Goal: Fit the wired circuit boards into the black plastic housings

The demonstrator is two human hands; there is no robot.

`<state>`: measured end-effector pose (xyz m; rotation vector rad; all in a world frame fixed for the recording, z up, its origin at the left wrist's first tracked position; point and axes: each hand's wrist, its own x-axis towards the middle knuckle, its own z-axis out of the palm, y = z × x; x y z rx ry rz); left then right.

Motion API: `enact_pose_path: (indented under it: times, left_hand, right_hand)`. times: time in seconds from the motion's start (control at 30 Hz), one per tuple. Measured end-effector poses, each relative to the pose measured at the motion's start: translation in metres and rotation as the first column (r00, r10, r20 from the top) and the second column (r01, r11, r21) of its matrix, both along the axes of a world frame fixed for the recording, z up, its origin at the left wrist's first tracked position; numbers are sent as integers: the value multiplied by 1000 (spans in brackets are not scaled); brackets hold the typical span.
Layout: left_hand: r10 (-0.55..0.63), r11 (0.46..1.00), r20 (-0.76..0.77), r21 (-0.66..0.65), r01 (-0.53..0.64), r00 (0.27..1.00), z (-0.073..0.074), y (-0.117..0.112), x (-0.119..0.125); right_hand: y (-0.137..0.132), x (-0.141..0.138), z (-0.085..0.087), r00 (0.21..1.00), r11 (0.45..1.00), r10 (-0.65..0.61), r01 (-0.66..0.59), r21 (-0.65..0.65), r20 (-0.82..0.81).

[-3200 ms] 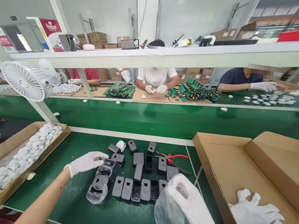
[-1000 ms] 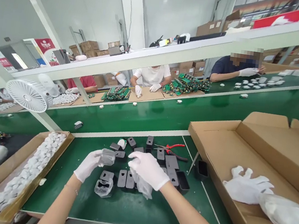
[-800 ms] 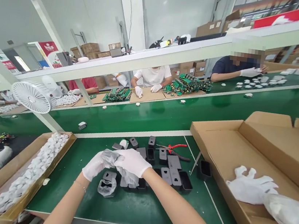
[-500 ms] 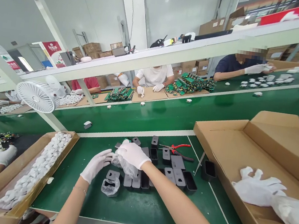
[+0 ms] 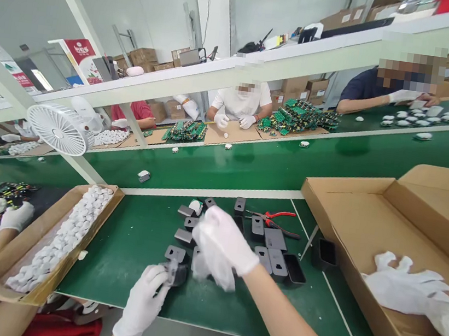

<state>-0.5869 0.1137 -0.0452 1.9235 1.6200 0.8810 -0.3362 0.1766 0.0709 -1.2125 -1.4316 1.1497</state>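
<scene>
My left hand [image 5: 144, 299], in a white glove, pinches the clear plastic bag [image 5: 170, 271] around a black box [image 5: 179, 275] near the front of the green bench. My right hand [image 5: 231, 240], also gloved, is closed on crumpled clear plastic [image 5: 215, 269] above the middle of the bench; it is blurred and hides some boxes. Around both hands stand several small dark grey and black plastic housings, such as a grey one [image 5: 175, 253] and an open black one [image 5: 294, 269]. Behind them lies a round white piece with a green circuit board [image 5: 195, 206].
Red-handled pliers [image 5: 279, 223] lie behind the housings. A cardboard tray [image 5: 366, 225] with a white glove [image 5: 403, 282] is at right. At left is a box of white parts [image 5: 66, 235], beside a co-worker's gloved hands [image 5: 17, 217]. A green conveyor [image 5: 258, 161] crosses behind, carrying white pieces.
My left hand has come down and toward me onto the bagged black box. My right hand has shifted right with the crumpled plastic, uncovering housings behind. The camera view has tilted slightly.
</scene>
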Motion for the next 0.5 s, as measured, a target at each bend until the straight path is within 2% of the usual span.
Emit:
enact_pose_path:
  times: [0.07,0.13,0.2,0.27,0.33,0.4,0.5]
  left_hand:
    - [146,989,153,-42,-142,977,-6,-9,1]
    - [273,959,402,-181,-216,874,-9,-19,5]
    - [302,937,609,-333,-109,733,-11,-25,10]
    - [261,915,685,-400,52,680,-11,-26,15]
    - [215,886,662,-442,143,718,-11,-21,17]
    - [188,873,605,-465,151,774,-11,-13,17]
    - [215,904,463,-428,4,860,-8,-5,15]
  right_hand:
    - [-38,-8,-12,992,992,101,-94,-84,80]
    - [-67,-22,-27,924,975,175,-116,-189,339]
    - [-81,-37,-40,789,962,260,-163,-219,556]
    - [-82,-52,-47,680,952,305,-213,-218,667]
    - [-75,-64,-48,632,946,322,-240,-218,705]
    - [-65,-73,-44,612,943,329,-253,-217,719]
    - [-50,-81,-32,603,946,310,-270,-177,735]
